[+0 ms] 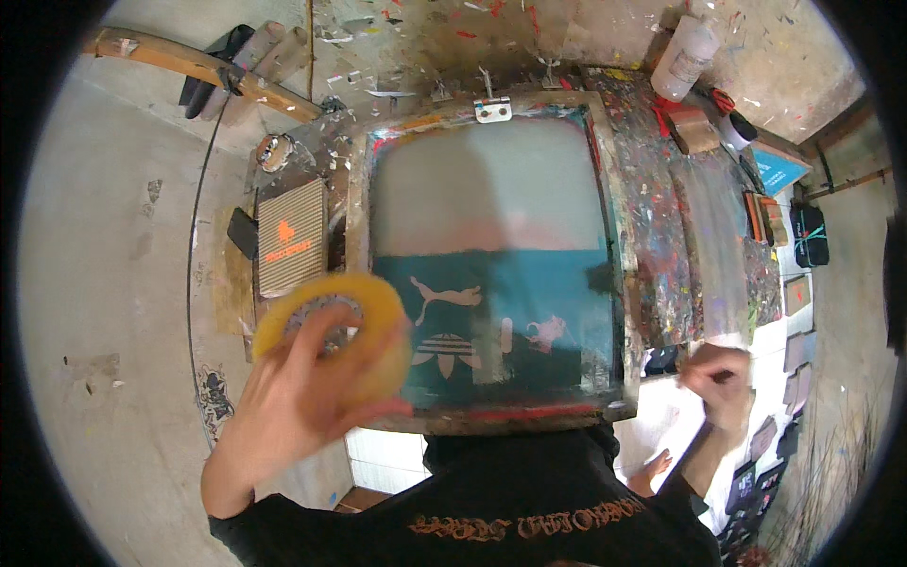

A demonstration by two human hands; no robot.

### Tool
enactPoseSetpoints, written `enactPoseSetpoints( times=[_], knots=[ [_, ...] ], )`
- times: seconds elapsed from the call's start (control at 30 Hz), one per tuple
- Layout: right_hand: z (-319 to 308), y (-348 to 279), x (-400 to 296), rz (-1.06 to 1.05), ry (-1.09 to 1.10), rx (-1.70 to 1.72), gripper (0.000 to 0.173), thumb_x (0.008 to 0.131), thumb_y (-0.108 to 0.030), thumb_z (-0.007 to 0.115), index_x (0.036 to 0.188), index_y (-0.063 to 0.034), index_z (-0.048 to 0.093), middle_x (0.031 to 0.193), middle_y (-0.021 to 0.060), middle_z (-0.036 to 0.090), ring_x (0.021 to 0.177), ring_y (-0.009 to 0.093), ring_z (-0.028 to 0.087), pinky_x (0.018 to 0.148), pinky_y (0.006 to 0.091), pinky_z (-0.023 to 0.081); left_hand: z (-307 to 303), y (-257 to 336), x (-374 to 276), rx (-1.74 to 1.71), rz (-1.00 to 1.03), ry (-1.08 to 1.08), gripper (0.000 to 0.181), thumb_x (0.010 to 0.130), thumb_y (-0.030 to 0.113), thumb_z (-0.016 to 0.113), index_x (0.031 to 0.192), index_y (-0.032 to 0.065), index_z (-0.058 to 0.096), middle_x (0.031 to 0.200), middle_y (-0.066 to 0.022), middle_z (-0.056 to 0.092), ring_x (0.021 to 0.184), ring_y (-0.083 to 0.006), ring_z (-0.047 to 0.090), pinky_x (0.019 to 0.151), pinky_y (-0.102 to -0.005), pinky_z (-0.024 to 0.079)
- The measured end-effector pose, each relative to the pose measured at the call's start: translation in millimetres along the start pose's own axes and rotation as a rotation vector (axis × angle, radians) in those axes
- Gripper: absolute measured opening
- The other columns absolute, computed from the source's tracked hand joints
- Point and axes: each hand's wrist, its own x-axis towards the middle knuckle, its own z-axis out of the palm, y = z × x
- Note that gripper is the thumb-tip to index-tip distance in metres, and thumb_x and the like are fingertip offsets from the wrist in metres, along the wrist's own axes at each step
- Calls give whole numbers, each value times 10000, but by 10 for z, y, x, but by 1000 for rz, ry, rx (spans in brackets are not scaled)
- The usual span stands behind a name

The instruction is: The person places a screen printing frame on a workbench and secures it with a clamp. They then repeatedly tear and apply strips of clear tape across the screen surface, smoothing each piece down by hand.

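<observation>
My left hand [297, 393] is closed around a large roll of yellowish packing tape [386, 301], held above the left front of the screen-printing frame [627, 305]. The frame lies flat before me, its upper mesh [439, 184] pale and its lower part teal. Pale stencil shapes show there, among them a leaping cat [453, 294] and a three-leaf emblem [445, 354]. Off the frame's right side is my right hand [719, 386], fingers curled and blurred. It is near the lower end of a translucent strip [716, 248]; I cannot tell whether it grips anything.
A metal hinge clamp [492, 110] sits at the frame's back edge. Left of it lie a checked box [290, 237] and a dark phone-like object [243, 232]. The paint-spattered table [645, 212] carries a white bottle [684, 60]. A wooden bar [163, 60] crosses the upper left.
</observation>
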Motion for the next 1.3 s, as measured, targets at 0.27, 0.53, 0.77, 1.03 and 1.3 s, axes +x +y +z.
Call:
enactPoseSetpoints(
  times=[0.27,0.53,0.77,1.03,1.3],
  knots=[
    [-859,-306,-375,-891,114,19,269,878,-166,698,667,-140,533,602,-40,519,494,127,491,429,310,351,-680,643,-461,208,360,447,542,710,486,850,1100,125,742,992,-109,690,791,-265,678,671,-368,542],
    [-617,321,-429,-332,82,148,156,860,-171,763,834,-97,629,760,38,621,604,139,563,503,273,434,-542,437,-900,169,316,586,548,683,420,888,1119,130,727,973,-74,699,731,-219,664,629,-319,525],
    [10,-208,344,93,-82,-452,76,779,-33,821,828,-10,768,773,63,729,705,125,656,633,284,489,-148,320,-533,132,303,705,568,659,362,921,1136,135,713,956,-43,707,678,-179,651,593,-276,510],
    [593,-1143,822,-370,-300,-918,91,773,-43,793,855,-54,757,819,95,720,767,269,696,702,373,550,1636,-1069,1676,257,308,781,371,889,334,719,1256,311,673,1119,-77,651,807,-223,677,670,-327,541],
    [939,-1443,993,-582,-590,-1079,108,774,-79,765,856,-65,696,839,76,645,801,292,667,707,419,544,2647,-1270,2113,343,45,782,504,903,388,697,1359,192,610,1181,-107,622,838,-255,654,738,-350,535]
  ],
)
